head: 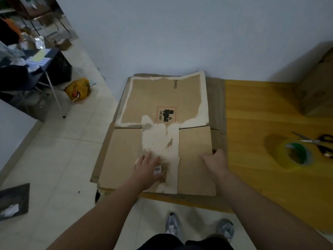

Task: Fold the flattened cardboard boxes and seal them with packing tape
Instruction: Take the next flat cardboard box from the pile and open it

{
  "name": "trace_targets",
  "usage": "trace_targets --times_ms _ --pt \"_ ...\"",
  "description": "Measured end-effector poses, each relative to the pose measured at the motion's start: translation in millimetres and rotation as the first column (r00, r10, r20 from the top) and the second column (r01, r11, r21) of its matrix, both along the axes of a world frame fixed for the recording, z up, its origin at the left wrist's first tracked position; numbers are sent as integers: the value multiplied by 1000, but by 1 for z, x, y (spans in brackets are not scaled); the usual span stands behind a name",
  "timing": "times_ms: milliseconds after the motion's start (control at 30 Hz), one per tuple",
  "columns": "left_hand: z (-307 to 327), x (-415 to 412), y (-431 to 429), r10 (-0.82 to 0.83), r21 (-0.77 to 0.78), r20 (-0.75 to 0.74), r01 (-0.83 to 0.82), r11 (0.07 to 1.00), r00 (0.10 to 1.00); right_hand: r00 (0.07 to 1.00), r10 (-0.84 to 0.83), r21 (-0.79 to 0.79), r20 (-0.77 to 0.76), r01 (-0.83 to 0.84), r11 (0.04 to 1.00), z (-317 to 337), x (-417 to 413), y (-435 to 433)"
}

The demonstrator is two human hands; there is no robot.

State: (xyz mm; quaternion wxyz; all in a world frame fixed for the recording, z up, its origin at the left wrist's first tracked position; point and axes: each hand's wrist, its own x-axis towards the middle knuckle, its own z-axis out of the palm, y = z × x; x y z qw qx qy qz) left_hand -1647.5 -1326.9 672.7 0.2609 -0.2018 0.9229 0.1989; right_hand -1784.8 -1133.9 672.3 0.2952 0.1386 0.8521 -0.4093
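On the yellow wooden table (261, 112), the flattened brown cardboard box with torn white patches (162, 127) runs six to twelve o'clock. Left hand (148, 168) presses flat, open; right hand (215, 162) curls over its three-o'clock edge, nearer the yellow tape roll (290, 153).

Bare forearms, dark trousers (183, 243), grey-white sneakers (172, 224).

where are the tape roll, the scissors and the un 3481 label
tape roll (281, 154): head view, on its yellowish outer band, left of the hole.
scissors (310, 141): head view, on the metal blades near the pivot.
UN 3481 label (166, 114): head view, on the black symbol printed on the flattened box.
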Motion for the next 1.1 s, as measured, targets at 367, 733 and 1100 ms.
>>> trace_targets --times_ms 367,733,1100 --pt "2 2 -15 211 -32 83 -209 977 974 925 118 267 -362 -19 963 42 -34 74" --pt "23 -18 -4 660 307 -206 -593 745 722 959 276 479 -69 -211 852 11 -14 102" --pt "135 -47 11 537 461 -488 -319 828 688 890 349 113 -295 -330 937 67 -10 80"
